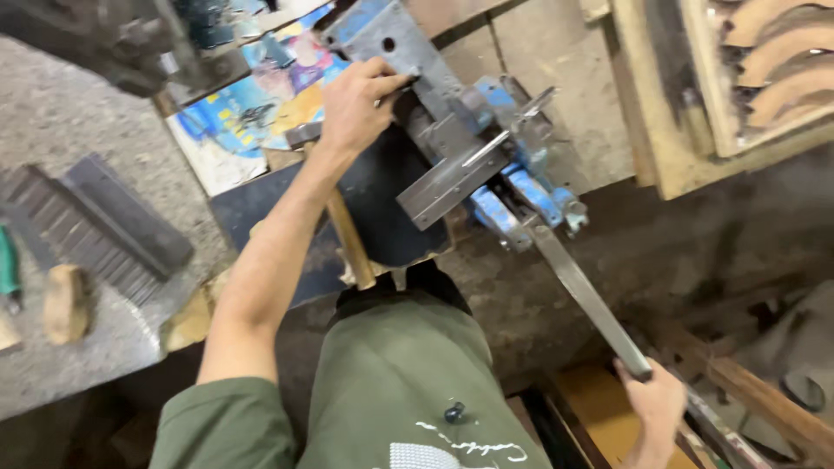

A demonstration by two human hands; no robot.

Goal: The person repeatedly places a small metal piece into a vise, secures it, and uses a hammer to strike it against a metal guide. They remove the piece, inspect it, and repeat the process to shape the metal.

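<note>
My left hand (356, 102) grips the edge of a flat grey metal plate (395, 48) beside a blue bench vise (508, 165). A grey angle-iron piece (452, 178) sits clamped in the vise jaws. My right hand (653, 401) is closed around the lower end of the vise's long steel handle bar (582, 291). A hammer with a wooden handle (347, 234) lies on the bench under my left forearm. I wear a green shirt.
Stacked dark metal strips (104, 221) and a wooden block (65, 302) lie on the bench at left. Colourful printed paper (261, 95) sits behind the hammer. A wooden crate (738, 87) with curved wooden pieces stands at top right. Timber lengths (764, 404) lie at lower right.
</note>
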